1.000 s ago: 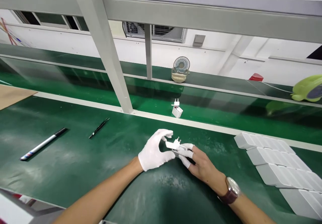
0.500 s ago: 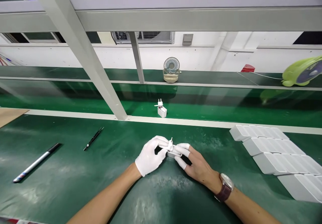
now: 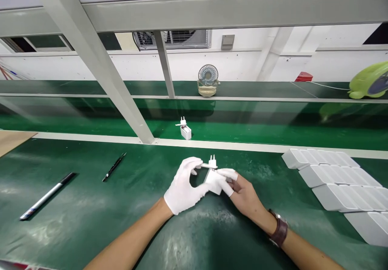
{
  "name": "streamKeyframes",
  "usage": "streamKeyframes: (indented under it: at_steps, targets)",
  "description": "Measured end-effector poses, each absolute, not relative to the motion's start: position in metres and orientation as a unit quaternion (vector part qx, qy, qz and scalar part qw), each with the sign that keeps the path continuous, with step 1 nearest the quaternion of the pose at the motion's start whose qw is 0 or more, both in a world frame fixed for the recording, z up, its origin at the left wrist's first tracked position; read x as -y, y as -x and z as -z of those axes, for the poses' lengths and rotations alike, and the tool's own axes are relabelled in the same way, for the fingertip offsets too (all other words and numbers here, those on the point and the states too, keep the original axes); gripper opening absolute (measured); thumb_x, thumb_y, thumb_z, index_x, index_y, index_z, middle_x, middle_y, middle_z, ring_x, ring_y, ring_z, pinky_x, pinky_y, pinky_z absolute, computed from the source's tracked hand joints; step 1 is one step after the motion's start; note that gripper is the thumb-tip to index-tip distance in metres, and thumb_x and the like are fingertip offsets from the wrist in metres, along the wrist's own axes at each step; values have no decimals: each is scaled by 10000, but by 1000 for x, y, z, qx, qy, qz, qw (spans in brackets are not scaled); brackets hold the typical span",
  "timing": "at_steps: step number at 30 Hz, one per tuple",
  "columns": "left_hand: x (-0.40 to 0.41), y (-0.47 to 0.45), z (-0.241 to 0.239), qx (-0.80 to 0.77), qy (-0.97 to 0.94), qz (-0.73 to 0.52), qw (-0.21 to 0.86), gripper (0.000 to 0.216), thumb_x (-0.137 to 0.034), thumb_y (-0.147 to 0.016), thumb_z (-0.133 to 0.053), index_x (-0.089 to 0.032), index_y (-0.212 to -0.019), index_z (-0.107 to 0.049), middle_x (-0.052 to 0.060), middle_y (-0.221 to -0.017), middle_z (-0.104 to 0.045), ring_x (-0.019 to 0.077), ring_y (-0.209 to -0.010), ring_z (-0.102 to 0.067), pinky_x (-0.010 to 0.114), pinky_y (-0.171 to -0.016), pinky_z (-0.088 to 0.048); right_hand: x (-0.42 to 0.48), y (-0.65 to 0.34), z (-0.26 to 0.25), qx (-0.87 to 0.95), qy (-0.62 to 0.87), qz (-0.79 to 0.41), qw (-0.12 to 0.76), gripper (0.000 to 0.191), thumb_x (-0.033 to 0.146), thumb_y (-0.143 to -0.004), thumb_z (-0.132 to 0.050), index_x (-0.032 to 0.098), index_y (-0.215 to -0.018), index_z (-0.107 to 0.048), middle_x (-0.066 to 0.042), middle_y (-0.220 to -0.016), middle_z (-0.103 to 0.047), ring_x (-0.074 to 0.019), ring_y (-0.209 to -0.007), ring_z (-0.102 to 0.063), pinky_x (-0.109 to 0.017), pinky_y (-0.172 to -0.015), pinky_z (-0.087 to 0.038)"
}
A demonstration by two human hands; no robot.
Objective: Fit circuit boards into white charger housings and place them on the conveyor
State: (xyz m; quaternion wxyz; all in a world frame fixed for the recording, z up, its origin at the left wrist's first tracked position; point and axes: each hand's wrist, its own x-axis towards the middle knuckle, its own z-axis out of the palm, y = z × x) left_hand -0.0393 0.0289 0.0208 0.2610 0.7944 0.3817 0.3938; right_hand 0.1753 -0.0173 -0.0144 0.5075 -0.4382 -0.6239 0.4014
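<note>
Fingers (image 3: 195, 164) of the white-gloved left hand (image 3: 183, 187) are pinching shut on the white two-pin plug piece (image 3: 211, 164), while the right hand (image 3: 244, 195) (bare except for white fingertip covers) is wrapping its fingers around the small white plastic charger block (image 3: 214, 182) underneath. Both are hovering low over the green table (image 3: 91, 209), front and centre. Looks to me like the plug piece is being worked on the block right now, and any next move is calling for a steady right-hand grip. Another white charger (image 3: 185, 131) is sitting well apart on the green belt (image 3: 257, 126) behind, with rows of white boxes (image 3: 330, 181) lying off to the right.
</note>
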Motion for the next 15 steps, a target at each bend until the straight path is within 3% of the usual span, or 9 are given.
streamKeyframes:
  at_steps: [2, 5, 8, 15]
  targets:
    - [-25, 35, -25, -377, -813, -382, 225, 802, -269, -586, -888, -234, -1281, -488, 114, -1298, -502, 282, -1166, -552, 442, -940, -534, 16, -173, 12, 490, 429, -552, 521, 317, 386, -941, -601, 241, -1222, -625, -80, -1090, -702, -239, -954, -688, -415, -814, -609]
    - [-20, 29, -28, -332, -844, -375, 193, 603, -283, -717, -825, -270, -1240, -525, 76, -1205, -582, 251, -1132, -584, 424, -970, -522, 16, -170, 9, 375, 389, -674, 503, 349, 439, -925, -617, 210, -1187, -645, -80, -1040, -711, -237, -912, -683, -398, -746, -606]
    - [-19, 27, -30, -291, -856, -383, 191, 455, -272, -830, -736, -284, -1233, -524, 54, -1118, -643, 224, -1056, -623, 396, -921, -537, 19, -168, 8, 328, 364, -710, 505, 310, 430, -911, -643, 206, -1123, -678, -69, -1012, -709, -222, -890, -678, -381, -736, -596]
    - [-21, 33, -25, -311, -852, -375, 193, 540, -350, -789, -782, -251, -1252, -522, 70, -1156, -642, 243, -1071, -602, 431, -935, -530, 22, -164, 4, 332, 353, -733, 477, 345, 444, -933, -612, 183, -1150, -672, -82, -1009, -704, -214, -877, -681, -385, -759, -603]
